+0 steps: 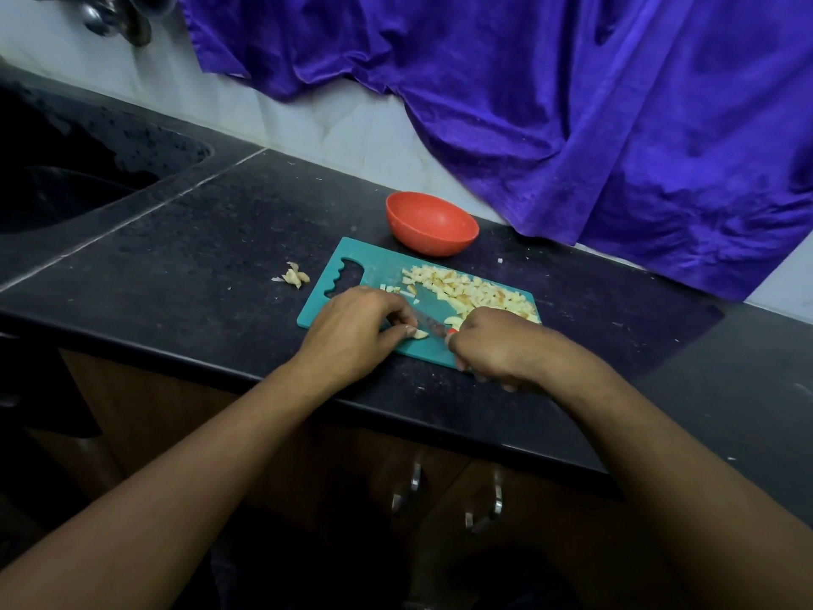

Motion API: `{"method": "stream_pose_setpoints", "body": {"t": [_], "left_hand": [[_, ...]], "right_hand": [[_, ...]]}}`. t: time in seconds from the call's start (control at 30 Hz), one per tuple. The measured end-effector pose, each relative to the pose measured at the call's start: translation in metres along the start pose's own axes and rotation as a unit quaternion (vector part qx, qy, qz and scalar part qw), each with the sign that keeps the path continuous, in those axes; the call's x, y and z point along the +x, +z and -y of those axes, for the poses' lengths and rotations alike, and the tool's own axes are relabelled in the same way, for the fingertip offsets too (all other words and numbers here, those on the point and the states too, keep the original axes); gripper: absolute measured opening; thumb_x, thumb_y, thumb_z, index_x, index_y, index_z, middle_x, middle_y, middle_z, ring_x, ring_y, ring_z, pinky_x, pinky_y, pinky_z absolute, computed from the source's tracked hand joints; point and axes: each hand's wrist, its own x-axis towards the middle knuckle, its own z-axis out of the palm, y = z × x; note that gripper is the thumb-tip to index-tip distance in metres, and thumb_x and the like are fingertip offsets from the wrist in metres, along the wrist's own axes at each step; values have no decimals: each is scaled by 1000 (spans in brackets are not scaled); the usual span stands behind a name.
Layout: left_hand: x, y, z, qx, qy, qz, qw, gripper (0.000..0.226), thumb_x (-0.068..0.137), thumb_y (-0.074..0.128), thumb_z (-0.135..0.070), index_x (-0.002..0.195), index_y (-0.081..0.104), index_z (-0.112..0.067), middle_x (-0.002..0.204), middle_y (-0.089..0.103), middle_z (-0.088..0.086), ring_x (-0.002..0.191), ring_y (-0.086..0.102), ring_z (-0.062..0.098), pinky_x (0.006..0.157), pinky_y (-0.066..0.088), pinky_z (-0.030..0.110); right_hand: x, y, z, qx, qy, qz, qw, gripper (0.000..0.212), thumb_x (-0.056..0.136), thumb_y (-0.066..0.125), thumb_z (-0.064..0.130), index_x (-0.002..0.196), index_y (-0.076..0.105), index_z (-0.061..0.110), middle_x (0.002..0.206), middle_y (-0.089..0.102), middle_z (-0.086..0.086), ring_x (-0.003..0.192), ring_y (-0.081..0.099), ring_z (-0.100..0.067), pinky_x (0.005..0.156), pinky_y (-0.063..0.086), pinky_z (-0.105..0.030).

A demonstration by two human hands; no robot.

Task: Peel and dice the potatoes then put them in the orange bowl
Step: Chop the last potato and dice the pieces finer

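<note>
Dark speckled worktop [220, 239] w/ white tiles behind, big purple cloth [572, 125] hanging over wall on right. Black sink [66, 191] sunk in at far left, tap [114, 15] above it at top edge. Teal cutting board [352, 266] near front edge of worktop, handle hole to left. Orange bowl [431, 224] upright just behind far side of board, well apart from both hands. Pile of potato cubes [470, 290] on right half of board, some w/ brown spots. Small heap of peels [295, 276] on worktop just left of board. L hand [352, 328] over board's near left part, fingers curled, pinching small potato piece [418, 334] btwn thumb and fingertips. R hand [497, 345] at board's near right corner, wrapped tight round knife [429, 311] handle; only a bit of red handle showing. Blade low over board btwn both hands, tip toward far left, right beside held piece. Curved potato slice [455, 321] by R hand's knuckles. Two metal cupboard handles [411, 482] below worktop.
</note>
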Motion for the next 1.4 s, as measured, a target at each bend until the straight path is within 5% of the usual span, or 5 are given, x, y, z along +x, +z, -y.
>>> {"method": "stream_pose_setpoints", "body": {"t": [0.43,0.67,0.97,1.27,1.4], "left_hand": [[0,-2,-2,-29,-31,-6,999,2,91,71,-31,90,71,-32,72,61,-22,71,59,-2,73,57,36],[0,-3,-2,-30,-27,14,999,9,87,72,-25,87,71,-34,78,66,-22,70,59,-5,69,55,30],[0,-3,-3,-9,-4,5,1000,5,88,75,-29,90,74,-34,84,69,-20,78,61,-2,74,58,34],[-1,0,-2,27,37,-1,999,13,88,75,-40,100,74,-33,94,70,-18,90,60,1,81,56,33],[0,2,-4,37,45,1,998,10,89,74,-37,99,74,-34,96,71,-18,92,61,2,82,56,35]], "right_hand": [[-1,4,5,-46,-18,-19,999,24,100,48,28,91,63,13,71,64,-6,45,54,-17,50,41,-24],[1,2,1,-25,-15,-23,999,27,103,47,32,93,64,13,72,63,-6,49,54,-17,50,43,-26],[-5,1,13,-48,-8,-6,999,26,100,48,27,97,67,10,74,65,-7,52,55,-18,51,42,-25],[-5,20,1,-83,-34,-24,996,23,105,44,38,103,56,18,89,60,-4,79,63,-21,65,45,-32],[-3,18,0,-56,-27,-18,998,26,105,44,38,102,58,17,87,62,-5,70,63,-19,62,48,-32]]}}
